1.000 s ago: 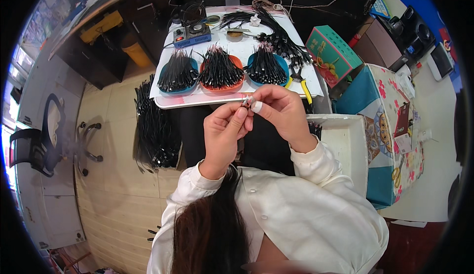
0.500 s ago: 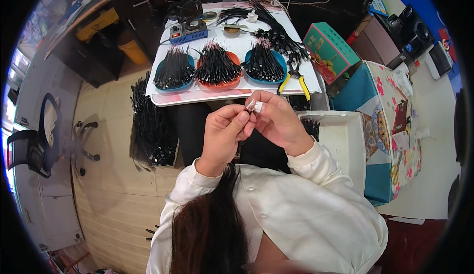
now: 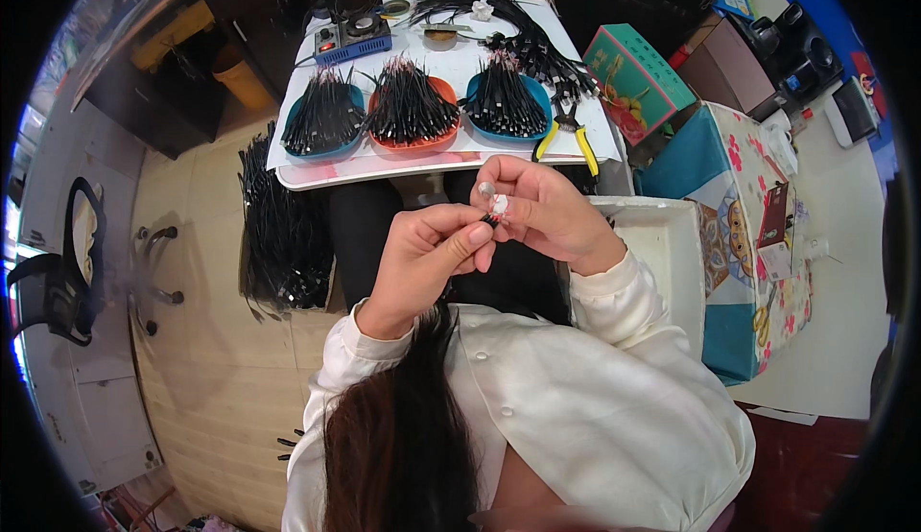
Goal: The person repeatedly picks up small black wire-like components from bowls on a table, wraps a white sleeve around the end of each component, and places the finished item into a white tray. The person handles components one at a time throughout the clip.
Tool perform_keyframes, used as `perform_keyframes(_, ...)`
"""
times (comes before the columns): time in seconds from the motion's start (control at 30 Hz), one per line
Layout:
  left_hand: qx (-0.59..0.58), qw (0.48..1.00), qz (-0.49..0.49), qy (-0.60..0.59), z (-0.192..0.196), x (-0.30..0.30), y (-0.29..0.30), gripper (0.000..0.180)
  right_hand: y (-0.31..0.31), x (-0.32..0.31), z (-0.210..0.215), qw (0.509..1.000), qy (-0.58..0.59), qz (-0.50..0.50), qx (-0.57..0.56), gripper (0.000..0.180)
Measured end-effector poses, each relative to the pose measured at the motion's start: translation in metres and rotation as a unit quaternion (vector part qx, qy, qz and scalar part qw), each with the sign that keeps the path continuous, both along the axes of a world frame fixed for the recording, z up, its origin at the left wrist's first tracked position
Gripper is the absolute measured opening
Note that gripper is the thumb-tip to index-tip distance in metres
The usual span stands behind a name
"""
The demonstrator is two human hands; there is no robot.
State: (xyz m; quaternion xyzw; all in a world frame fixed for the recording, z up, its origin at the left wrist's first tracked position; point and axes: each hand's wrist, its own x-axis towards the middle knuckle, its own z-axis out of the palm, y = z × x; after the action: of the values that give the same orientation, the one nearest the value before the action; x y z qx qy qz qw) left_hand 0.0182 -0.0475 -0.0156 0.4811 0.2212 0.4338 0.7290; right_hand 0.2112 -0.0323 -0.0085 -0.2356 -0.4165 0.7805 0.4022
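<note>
Black cable end (image 3: 492, 220), dark with reddish tips, sits at the centre of my clock, just off the near edge of the desk (image 3: 297, 174) and above the worker's lap. Left hand (image 3: 419, 256): thumb and forefinger pinched on it, probably to steady so slim a piece. Right hand (image 3: 554, 217): fingers curled close against the tips, white wrap (image 3: 501, 206) on the thumb, perhaps as padding; cannot tell whether it grips or merely touches. Both hands meet in front of the chest, presumably for a close view. Three bowls line the desk's near side: one teal bowl (image 3: 326, 156) at ten o'clock, an orange bowl (image 3: 414, 148) at eleven, a second teal bowl (image 3: 521, 139) at twelve. Black cables are fanned in each, reddish ends away, silvery ends toward the worker; likely laid one way for easy sorting within reach. Pliers (image 3: 588, 155), yellow-handled, lie between one and two, handles toward the worker, seemingly for quick pickup. Blue dial unit (image 3: 353, 47) farther off at eleven, likely out of the way. Loose cable heap (image 3: 286, 244) low at nine.
</note>
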Motion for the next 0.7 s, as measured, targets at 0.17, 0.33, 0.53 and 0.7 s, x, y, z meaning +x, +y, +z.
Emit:
perform_keyframes(0.17, -0.034, 0.999, 0.009, -0.014, -0.006, 0.001, 0.004, 0.015, -0.001, -0.009, -0.02, 0.99, 0.11, 0.031, -0.085, 0.023)
perform_keyframes(0.33, -0.036, 0.999, 0.04, 0.008, -0.008, 0.002, 0.006, 0.015, 0.001, -0.015, -0.022, 0.996, 0.002, -0.087, 0.017, 0.027)
perform_keyframes(0.53, -0.02, 0.996, 0.046, 0.072, -0.006, 0.002, 0.002, 0.015, -0.001, 0.001, -0.002, 0.867, -0.316, -0.16, 0.352, 0.035)
perform_keyframes(0.7, -0.024, 0.995, 0.011, 0.098, -0.005, 0.001, 0.0, 0.014, -0.006, 0.001, -0.005, 0.736, -0.421, -0.17, 0.502, 0.027)
